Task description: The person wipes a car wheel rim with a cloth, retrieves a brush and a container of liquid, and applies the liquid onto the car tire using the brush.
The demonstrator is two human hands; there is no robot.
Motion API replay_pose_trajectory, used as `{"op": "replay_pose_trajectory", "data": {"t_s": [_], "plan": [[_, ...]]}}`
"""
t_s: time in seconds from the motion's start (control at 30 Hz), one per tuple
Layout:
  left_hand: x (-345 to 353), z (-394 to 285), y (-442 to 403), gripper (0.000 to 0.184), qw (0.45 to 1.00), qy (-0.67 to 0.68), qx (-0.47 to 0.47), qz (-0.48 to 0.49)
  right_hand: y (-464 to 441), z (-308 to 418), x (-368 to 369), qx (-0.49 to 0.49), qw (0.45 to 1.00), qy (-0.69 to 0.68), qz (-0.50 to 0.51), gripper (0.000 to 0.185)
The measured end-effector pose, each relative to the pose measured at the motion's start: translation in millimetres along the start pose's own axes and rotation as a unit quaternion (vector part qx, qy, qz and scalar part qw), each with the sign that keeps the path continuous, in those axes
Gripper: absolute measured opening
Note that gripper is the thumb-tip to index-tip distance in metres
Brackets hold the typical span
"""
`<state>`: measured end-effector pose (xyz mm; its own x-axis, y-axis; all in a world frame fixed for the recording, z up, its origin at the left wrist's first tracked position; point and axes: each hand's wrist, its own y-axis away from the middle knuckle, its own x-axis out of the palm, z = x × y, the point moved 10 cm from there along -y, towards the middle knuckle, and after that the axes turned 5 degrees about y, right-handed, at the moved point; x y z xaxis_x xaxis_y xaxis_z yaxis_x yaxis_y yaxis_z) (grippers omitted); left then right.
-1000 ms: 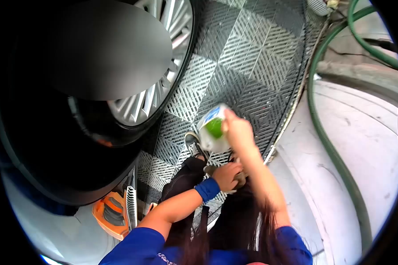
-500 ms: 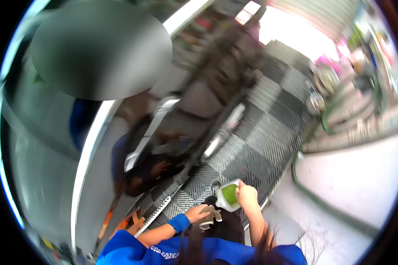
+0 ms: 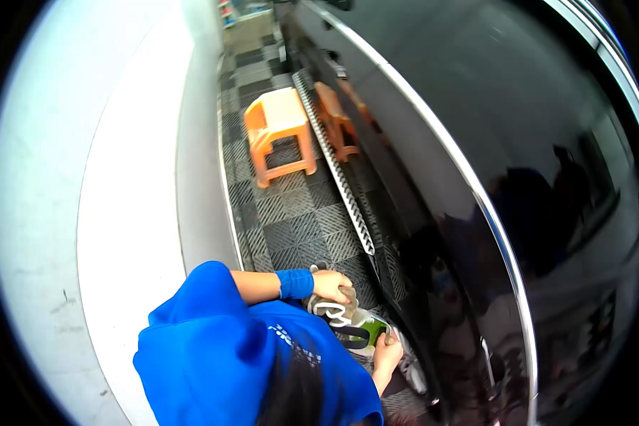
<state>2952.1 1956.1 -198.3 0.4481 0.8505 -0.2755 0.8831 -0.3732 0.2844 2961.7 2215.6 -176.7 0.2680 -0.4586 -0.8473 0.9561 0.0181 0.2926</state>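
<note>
My left hand (image 3: 331, 284), with a blue band at the wrist, is curled over a grey-brown, cloth-like bundle (image 3: 347, 301) with white edging. What kind of thing the bundle is, I cannot make out. My right hand (image 3: 387, 355) is closed on the edge of a green item with a white rim (image 3: 377, 331), low by the car's side. A dark strap (image 3: 351, 331) crosses near it. Part of the green item is hidden behind the hand and strap. Both hands are close together over the floor.
A glossy dark car (image 3: 461, 234) with chrome trim runs along the right. An orange plastic stool (image 3: 280, 128) stands ahead on the checkered floor tiles (image 3: 291, 238). Beside it a long ridged metal strip (image 3: 341, 174) runs along the car. A pale wall (image 3: 206, 156) lies left.
My view has swung round: the car is now on my right and the stool shows ahead. My hands have come closer together, with the bundle and green item still in them.
</note>
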Motion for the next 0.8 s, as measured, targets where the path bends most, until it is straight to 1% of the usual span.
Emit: {"op": "replay_pose_trajectory", "data": {"t_s": [0.03, 0.07, 0.1, 0.17, 0.2, 0.23, 0.3, 0.33, 0.37, 0.43, 0.47, 0.57, 0.63, 0.7, 0.77, 0.8], "plan": [[-10.7, 2.7, 10.4, 0.039, 0.998, 0.036, 0.015, -0.039, -13.1, 10.3, 3.6, -0.035, 0.999, 0.006, 0.027, 0.039], [-23.9, 15.6, 18.8, 0.049, 0.994, 0.096, -0.01, -0.051, -30.2, 27.1, 11.2, -0.059, 0.997, 0.022, 0.045, 0.039], [-57.4, 19.4, 45.0, 0.058, 0.99, 0.104, -0.029, -0.086, -39.1, 64.4, 21.5, -0.083, 0.994, 0.036, 0.061, 0.039], [-105.0, 26.6, 85.7, 0.056, 0.969, 0.214, -0.003, -0.123, -54.7, 127.2, 43.3, -0.137, 0.985, 0.064, 0.086, 0.038], [-116.3, 35.0, 93.7, 0.056, 0.965, 0.23, -0.008, -0.128, -66.9, 147.2, 50.8, -0.164, 0.978, 0.074, 0.104, 0.038], [-134.2, 35.3, 108.6, 0.052, 0.956, 0.245, 0.003, -0.163, -74.6, 171.3, 59.3, -0.187, 0.971, 0.084, 0.12, 0.038], [-179.1, 41.9, 139.8, 0.051, 0.922, 0.304, 0.03, -0.236, -92.5, 228.3, 80.5, -0.215, 0.963, 0.084, 0.136, 0.037], [-198.8, 50.8, 157.7, 0.049, 0.922, 0.292, 0.002, -0.255, -97.9, 254.7, 91.0, -0.229, 0.96, 0.078, 0.145, 0.036], [-218.4, 56.3, 169.2, 0.049, 0.918, 0.295, 0.004, -0.266, -109.8, 280.5, 102.5, -0.238, 0.956, 0.082, 0.148, 0.036], [-266.4, 74.9, 200.7, 0.048, 0.903, 0.269, -0.014, -0.334, -130.0, 332.1, 130.7, -0.253, 0.95, 0.082, 0.164, 0.034], [-287.6, 75.9, 213.4, 0.044, 0.894, 0.281, 0.008, -0.349, -135.8, 362.5, 137.0, -0.265, 0.948, 0.057, 0.167, 0.032], [-358.8, 93.4, 257.5, 0.038, 0.863, 0.254, 0.05, -0.434, -160.2, 442.9, 164.5, -0.297, 0.941, 0.06, 0.15, 0.032], [-405.9, 108.7, 287.3, 0.036, 0.821, 0.294, 0.026, -0.49, -173.4, 492.0, 178.7, -0.305, 0.938, 0.04, 0.158, 0.033], [-461.7, 120.8, 323.4, 0.035, 0.788, 0.235, 0.021, -0.569, -187.9, 534.9, 192.0, -0.32, 0.937, 0.034, 0.133, 0.033], [-511.6, 150.0, 347.3, 0.031, 0.734, 0.248, 0.023, -0.632, -193.6, 587.2, 191.0, -0.312, 0.939, 0.022, 0.146, 0.032], [-535.2, 166.3, 356.8, 0.031, 0.705, 0.264, 0.028, -0.658, -204.1, 601.8, 196.7, -0.302, 0.942, 0.014, 0.144, 0.032]]}}
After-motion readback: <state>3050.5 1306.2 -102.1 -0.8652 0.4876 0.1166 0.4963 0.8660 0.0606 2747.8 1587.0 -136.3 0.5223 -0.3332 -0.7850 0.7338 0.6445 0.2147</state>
